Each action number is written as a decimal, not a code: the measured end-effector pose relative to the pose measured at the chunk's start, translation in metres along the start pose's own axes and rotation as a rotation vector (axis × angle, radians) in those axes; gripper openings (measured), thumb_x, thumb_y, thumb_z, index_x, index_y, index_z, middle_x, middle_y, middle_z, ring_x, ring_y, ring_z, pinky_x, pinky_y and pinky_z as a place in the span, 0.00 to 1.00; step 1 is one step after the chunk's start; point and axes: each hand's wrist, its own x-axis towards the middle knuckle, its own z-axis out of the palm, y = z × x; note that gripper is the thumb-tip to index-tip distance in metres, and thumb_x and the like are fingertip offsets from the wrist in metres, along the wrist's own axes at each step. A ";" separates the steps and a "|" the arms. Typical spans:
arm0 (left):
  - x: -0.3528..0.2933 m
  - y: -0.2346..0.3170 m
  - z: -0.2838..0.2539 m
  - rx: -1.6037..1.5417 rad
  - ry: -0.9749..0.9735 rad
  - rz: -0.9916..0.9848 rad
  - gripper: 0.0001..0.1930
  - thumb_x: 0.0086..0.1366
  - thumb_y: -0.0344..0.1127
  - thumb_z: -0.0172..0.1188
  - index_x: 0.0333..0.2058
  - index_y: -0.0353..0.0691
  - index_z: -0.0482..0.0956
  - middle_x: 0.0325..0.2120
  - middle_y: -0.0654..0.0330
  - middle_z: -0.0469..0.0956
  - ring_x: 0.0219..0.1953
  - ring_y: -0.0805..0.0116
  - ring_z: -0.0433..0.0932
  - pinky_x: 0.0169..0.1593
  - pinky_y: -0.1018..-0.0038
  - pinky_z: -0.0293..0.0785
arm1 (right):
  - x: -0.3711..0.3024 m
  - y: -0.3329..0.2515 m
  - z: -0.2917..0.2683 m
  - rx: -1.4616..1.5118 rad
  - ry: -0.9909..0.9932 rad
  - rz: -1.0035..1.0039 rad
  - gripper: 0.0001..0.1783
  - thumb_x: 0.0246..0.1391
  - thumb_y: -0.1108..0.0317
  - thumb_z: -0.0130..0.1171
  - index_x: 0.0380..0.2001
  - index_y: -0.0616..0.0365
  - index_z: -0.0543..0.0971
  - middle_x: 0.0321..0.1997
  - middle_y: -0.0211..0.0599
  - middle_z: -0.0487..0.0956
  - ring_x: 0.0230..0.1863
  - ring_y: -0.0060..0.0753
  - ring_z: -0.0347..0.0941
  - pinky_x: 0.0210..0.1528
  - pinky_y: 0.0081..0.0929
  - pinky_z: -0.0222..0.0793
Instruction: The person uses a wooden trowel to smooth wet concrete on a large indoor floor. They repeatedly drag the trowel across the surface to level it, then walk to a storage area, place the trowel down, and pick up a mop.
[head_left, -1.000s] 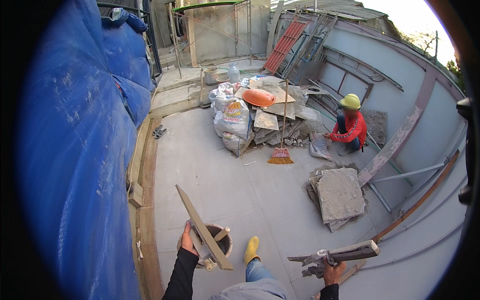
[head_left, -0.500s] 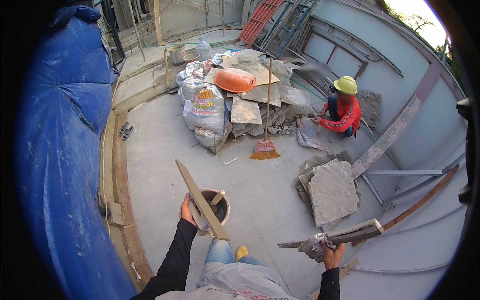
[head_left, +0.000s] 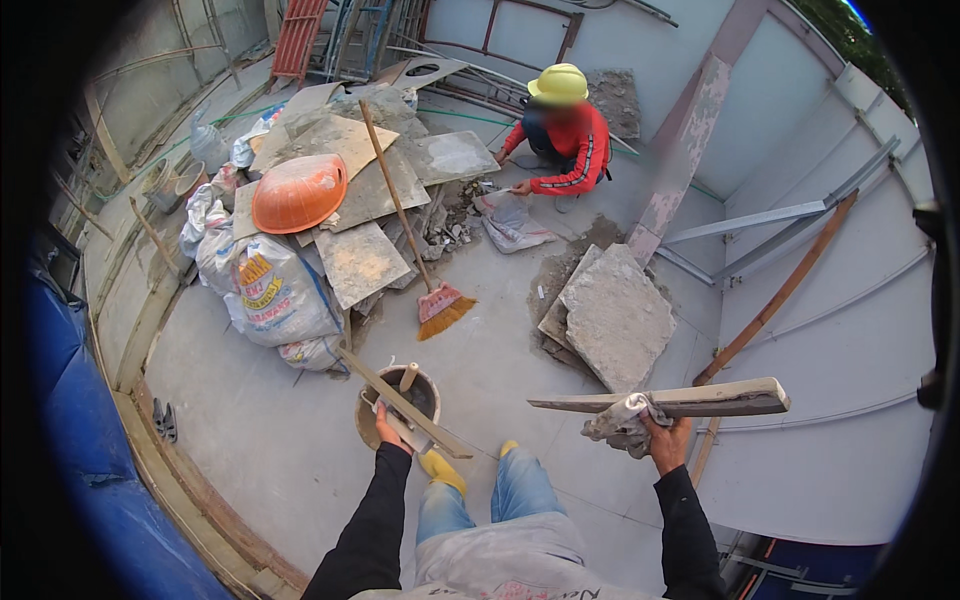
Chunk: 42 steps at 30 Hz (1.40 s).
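My left hand (head_left: 392, 430) is closed on a long, narrow plastering float (head_left: 410, 408), tilted edge-up over a bucket (head_left: 434, 388). A tool with a pale wooden handle (head_left: 408, 376) stands in that bucket. Out to the right, my right hand (head_left: 668, 445) is closed round a dirty, crumpled rag (head_left: 622, 428) and the underside of a long flat board (head_left: 715, 397). The board is seen edge-on, nearly level, with grey smears along its side; its exact kind cannot be made out. My fingers are partly hidden by the rag.
Ahead left lies a rubble pile with broken slabs (head_left: 362, 262), filled sacks (head_left: 280, 300), an orange basin (head_left: 300, 195) and a leaning broom (head_left: 440, 308). A co-worker in a yellow helmet (head_left: 558, 84) squats beyond more slabs (head_left: 618, 315). Blue tarp (head_left: 100, 450) hangs left; metal bars (head_left: 750, 220) lean right.
My view has turned right, so the pile and co-worker sit farther left. The board in my right hand has swung more level. Both hands keep their holds.
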 end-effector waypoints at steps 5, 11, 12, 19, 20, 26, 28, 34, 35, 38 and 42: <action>0.115 0.010 0.017 0.083 0.126 0.067 0.34 0.66 0.65 0.50 0.61 0.48 0.69 0.54 0.58 0.75 0.53 0.56 0.75 0.56 0.58 0.72 | 0.063 -0.013 0.060 0.118 0.051 0.009 0.21 0.46 0.74 0.74 0.42 0.66 0.77 0.43 0.39 0.80 0.45 0.32 0.76 0.49 0.29 0.71; 0.250 -0.026 0.017 0.032 0.224 0.040 0.33 0.68 0.63 0.49 0.59 0.43 0.70 0.52 0.55 0.77 0.52 0.55 0.76 0.57 0.59 0.72 | 0.199 -0.012 0.163 -0.030 -0.317 -0.036 0.19 0.44 0.77 0.73 0.40 0.59 0.77 0.40 0.33 0.78 0.43 0.29 0.74 0.48 0.29 0.71; 0.271 -0.035 0.019 0.034 0.242 0.026 0.32 0.68 0.63 0.50 0.57 0.42 0.73 0.48 0.56 0.78 0.49 0.58 0.78 0.53 0.61 0.75 | 0.223 -0.012 0.184 -0.041 -0.404 -0.066 0.20 0.42 0.77 0.73 0.40 0.59 0.77 0.39 0.34 0.79 0.42 0.29 0.75 0.47 0.29 0.71; 0.355 -0.094 -0.028 -0.031 0.468 0.152 0.26 0.67 0.58 0.55 0.51 0.42 0.76 0.38 0.57 0.80 0.36 0.62 0.81 0.41 0.63 0.80 | 0.325 -0.033 0.354 -0.204 -1.118 -0.287 0.22 0.42 0.69 0.76 0.40 0.58 0.78 0.39 0.36 0.79 0.42 0.32 0.76 0.47 0.31 0.71; 0.364 -0.098 -0.031 -0.040 0.488 0.168 0.26 0.67 0.58 0.55 0.51 0.42 0.76 0.38 0.57 0.80 0.35 0.62 0.81 0.41 0.63 0.80 | 0.344 -0.035 0.387 -0.272 -1.162 -0.348 0.22 0.41 0.67 0.77 0.40 0.58 0.79 0.39 0.36 0.79 0.42 0.34 0.76 0.47 0.31 0.72; 0.337 -0.086 -0.034 0.369 0.731 0.183 0.38 0.64 0.61 0.59 0.57 0.29 0.72 0.51 0.45 0.77 0.52 0.49 0.77 0.57 0.63 0.71 | 0.381 -0.041 0.566 -0.219 -1.483 -0.369 0.29 0.46 0.57 0.74 0.48 0.61 0.78 0.40 0.47 0.84 0.45 0.43 0.82 0.48 0.34 0.75; 0.309 -0.072 -0.026 0.601 0.912 0.270 0.39 0.62 0.63 0.60 0.52 0.27 0.75 0.48 0.43 0.78 0.50 0.49 0.77 0.56 0.62 0.70 | 0.388 -0.042 0.622 -0.300 -1.483 -0.401 0.30 0.46 0.59 0.73 0.50 0.61 0.77 0.44 0.47 0.83 0.45 0.42 0.81 0.50 0.34 0.74; 0.239 -0.006 -0.011 1.153 1.195 0.094 0.41 0.62 0.70 0.50 0.52 0.33 0.77 0.55 0.48 0.64 0.60 0.50 0.60 0.61 0.53 0.62 | 0.386 -0.018 0.772 -0.193 -1.355 -0.369 0.31 0.44 0.59 0.75 0.49 0.61 0.75 0.44 0.45 0.82 0.47 0.39 0.79 0.53 0.33 0.71; 0.232 0.005 -0.010 1.136 1.195 0.107 0.40 0.62 0.70 0.51 0.52 0.34 0.77 0.54 0.48 0.65 0.59 0.50 0.61 0.61 0.53 0.62 | 0.384 -0.009 0.793 -0.205 -1.341 -0.298 0.30 0.44 0.60 0.75 0.47 0.61 0.75 0.43 0.45 0.82 0.46 0.39 0.79 0.52 0.33 0.71; 0.219 0.044 -0.015 1.118 1.206 0.129 0.35 0.63 0.63 0.56 0.55 0.38 0.74 0.50 0.48 0.72 0.57 0.47 0.68 0.60 0.55 0.65 | 0.381 0.015 0.846 -0.126 -1.322 -0.252 0.28 0.49 0.68 0.72 0.52 0.63 0.72 0.44 0.41 0.81 0.44 0.33 0.77 0.49 0.29 0.72; 0.223 0.092 -0.026 0.869 0.998 0.376 0.30 0.61 0.49 0.64 0.57 0.38 0.70 0.46 0.45 0.80 0.52 0.46 0.78 0.55 0.59 0.72 | 0.375 0.038 0.892 -0.154 -1.280 -0.247 0.28 0.50 0.67 0.71 0.53 0.62 0.73 0.46 0.41 0.81 0.48 0.33 0.78 0.51 0.29 0.72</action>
